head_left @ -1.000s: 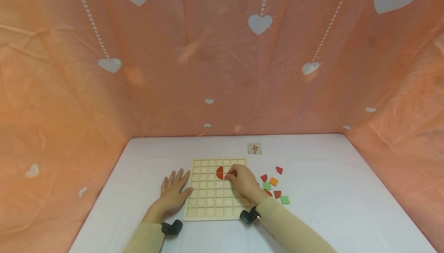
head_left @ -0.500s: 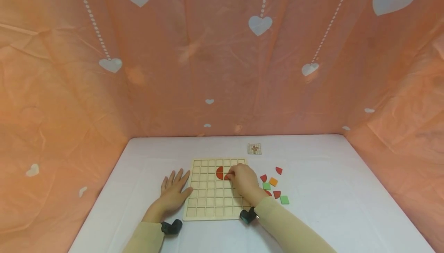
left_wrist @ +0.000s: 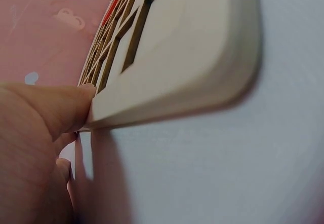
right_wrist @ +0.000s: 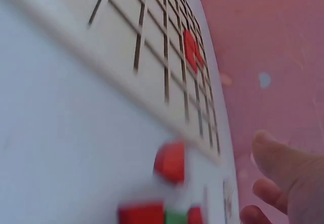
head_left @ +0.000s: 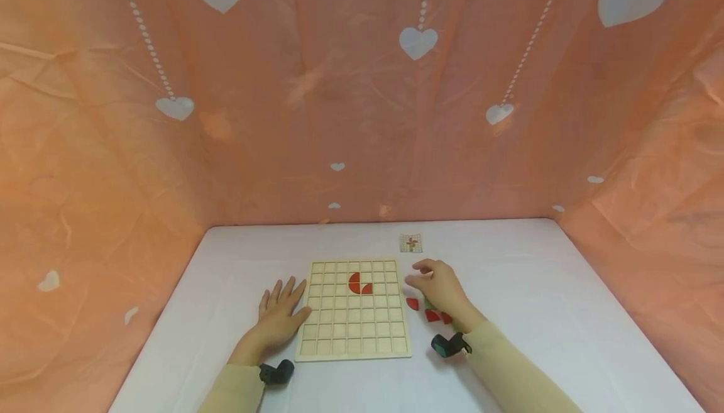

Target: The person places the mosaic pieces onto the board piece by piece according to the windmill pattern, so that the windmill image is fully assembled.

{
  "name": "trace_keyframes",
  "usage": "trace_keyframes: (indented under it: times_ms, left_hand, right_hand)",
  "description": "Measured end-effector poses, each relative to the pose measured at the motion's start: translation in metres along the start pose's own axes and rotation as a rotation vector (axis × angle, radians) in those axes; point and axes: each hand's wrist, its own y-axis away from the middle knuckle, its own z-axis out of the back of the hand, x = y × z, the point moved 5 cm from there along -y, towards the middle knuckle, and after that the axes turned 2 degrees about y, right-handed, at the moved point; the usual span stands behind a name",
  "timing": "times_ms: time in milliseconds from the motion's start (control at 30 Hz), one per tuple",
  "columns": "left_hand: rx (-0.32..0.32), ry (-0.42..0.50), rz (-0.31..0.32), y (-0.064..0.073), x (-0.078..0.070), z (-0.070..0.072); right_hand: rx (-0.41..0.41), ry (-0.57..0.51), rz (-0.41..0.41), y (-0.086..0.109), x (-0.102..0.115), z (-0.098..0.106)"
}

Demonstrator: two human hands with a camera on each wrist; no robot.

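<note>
A wooden grid board lies flat on the white table, with three red quarter-circle pieces set in its upper middle cells. My left hand rests spread at the board's left side. In the left wrist view its thumb touches the board's edge. My right hand hovers right of the board over loose pieces, partly hiding them. Its thumb and fingers stand apart, with nothing held. Nearest the board lies a loose red quarter-circle. A green piece shows blurred in the right wrist view.
Behind the board's right corner lies a small pattern card with a gridded figure. More red pieces lie by my right wrist. An orange curtain with white hearts closes off the table's back and sides.
My right hand has let go of a red quarter-circle in a board cell and moved right, over the loose pieces. The left hand has stayed at the board's edge.
</note>
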Motion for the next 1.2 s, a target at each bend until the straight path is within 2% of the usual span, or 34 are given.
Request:
trace_keyframes:
  times_ms: [200, 267, 400, 767, 1200]
  left_hand:
    - [0.001, -0.007, 0.01, -0.001, 0.007, -0.002]
    - [0.002, -0.004, 0.011, -0.001, 0.007, -0.002]
    - [-0.003, -0.006, 0.003, -0.001, 0.007, -0.002]
    - [0.002, 0.009, 0.0, 0.001, 0.003, -0.002]
    - [0.003, -0.002, -0.003, 0.0, 0.002, -0.001]
  right_hand:
    - [0.041, -0.047, -0.118, 0.005, -0.031, 0.006]
    - [0.053, -0.075, -0.159, 0.007, -0.037, 0.006]
    - [0.063, -0.092, -0.184, 0.01, -0.041, 0.005]
    - [0.055, -0.057, -0.154, 0.012, -0.044, 0.008]
    - [0.012, 0.029, -0.066, 0.008, -0.042, 0.008]
